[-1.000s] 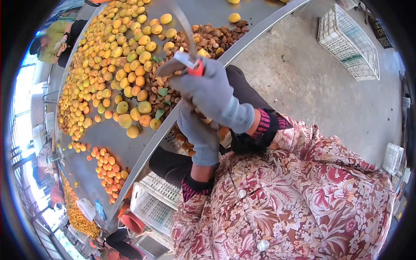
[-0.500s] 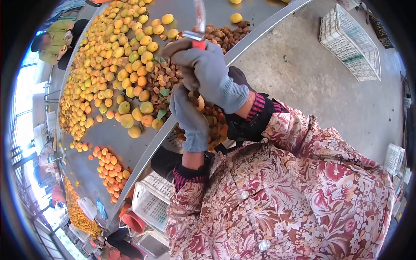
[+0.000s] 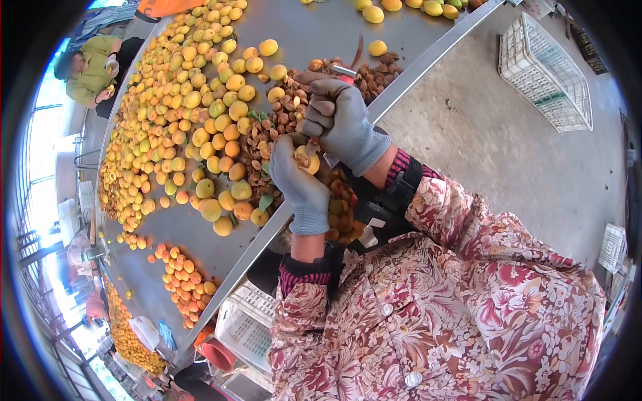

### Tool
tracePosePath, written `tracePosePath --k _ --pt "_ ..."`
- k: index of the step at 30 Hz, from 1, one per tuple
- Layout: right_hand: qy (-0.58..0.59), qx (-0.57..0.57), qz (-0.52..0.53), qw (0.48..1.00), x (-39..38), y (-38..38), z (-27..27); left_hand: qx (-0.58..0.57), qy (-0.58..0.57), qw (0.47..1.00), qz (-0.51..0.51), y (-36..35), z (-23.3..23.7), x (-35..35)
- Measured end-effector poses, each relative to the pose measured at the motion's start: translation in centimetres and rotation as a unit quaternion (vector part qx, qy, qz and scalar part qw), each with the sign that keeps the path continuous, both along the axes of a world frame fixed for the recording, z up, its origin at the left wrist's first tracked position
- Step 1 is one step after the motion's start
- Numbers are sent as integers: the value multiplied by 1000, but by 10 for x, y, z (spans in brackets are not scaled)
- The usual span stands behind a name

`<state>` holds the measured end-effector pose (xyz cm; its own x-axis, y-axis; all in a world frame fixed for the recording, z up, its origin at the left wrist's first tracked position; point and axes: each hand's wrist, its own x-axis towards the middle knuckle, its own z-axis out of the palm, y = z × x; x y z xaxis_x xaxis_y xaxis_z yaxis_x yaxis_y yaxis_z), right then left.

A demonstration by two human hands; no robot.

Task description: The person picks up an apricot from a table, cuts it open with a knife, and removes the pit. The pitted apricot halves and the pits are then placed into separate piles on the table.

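Note:
My left hand point(image 3: 301, 190), in a grey glove, is closed around an opened apricot point(image 3: 309, 160) at the table's edge. Just above it, my right hand point(image 3: 348, 127), gloved too, grips a small curved knife point(image 3: 347, 72) with a red handle and a metal collar. Its blade points up, away from the fruit. A brown apricot pit point(image 3: 312, 144) shows between the two hands, at the fruit's opening. Brown pits point(image 3: 259, 152) lie heaped on the table beside my left hand, with whole apricots point(image 3: 217, 144) beyond them.
The metal table point(image 3: 261, 250) has a raised edge in front of me. Below my hands are cut apricots point(image 3: 342, 210). White crates point(image 3: 249, 324) stand under the edge, and another white crate point(image 3: 545, 73) is on the floor at right. A person in green point(image 3: 93, 70) sits across the table.
My right hand has turned and moved slightly right, and its knife blade is now less blurred. The apricot and pit between my hands have come into clearer view. The view has shifted a little.

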<state>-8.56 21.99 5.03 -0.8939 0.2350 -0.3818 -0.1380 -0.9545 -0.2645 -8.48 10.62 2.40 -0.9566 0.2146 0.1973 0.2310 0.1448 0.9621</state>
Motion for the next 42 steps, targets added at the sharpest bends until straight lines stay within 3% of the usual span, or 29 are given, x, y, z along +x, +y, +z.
tracePosePath --k 1,3,6,8,11,13,15,16,24,27,30,32,35,42 --pt "-7 -46 -7 999 -1 2 -2 -208 294 933 3 -1 -4 -5" --pt "-6 -49 -9 999 -4 4 -6 -189 231 954 -5 -2 -15 -10" --pt "-22 -52 -37 998 8 -1 8 -194 317 928 -16 -7 -12 -8" --pt "14 182 -71 981 15 -9 25 -238 210 946 -72 -7 -1 -6" --pt "9 244 -86 966 16 -17 40 -241 249 935 -77 -6 4 -6" --pt "-24 199 -63 978 13 -10 33 -251 270 927 -67 -7 4 -7" --pt "-34 9 -28 999 9 -6 20 -263 289 919 -59 -8 1 -9" --pt "-42 -18 -24 999 6 -5 14 -232 275 931 -55 -8 -2 -10" --pt "-78 -102 -36 991 -5 -10 -6 -101 150 983 -17 0 -4 -10" --pt "-83 -121 -46 988 5 -12 2 -143 218 965 -3 -1 2 -4" --pt "-81 -137 -46 986 4 -11 5 -81 240 967 -8 0 5 -4" --pt "-97 -150 -44 983 2 -11 3 -89 364 927 33 5 8 -2" --pt "-92 -157 -47 982 -6 -9 -6 -45 350 935 36 6 1 -8" --pt "-102 -222 -47 969 -16 -3 -1 -149 260 950 92 10 -1 -10"
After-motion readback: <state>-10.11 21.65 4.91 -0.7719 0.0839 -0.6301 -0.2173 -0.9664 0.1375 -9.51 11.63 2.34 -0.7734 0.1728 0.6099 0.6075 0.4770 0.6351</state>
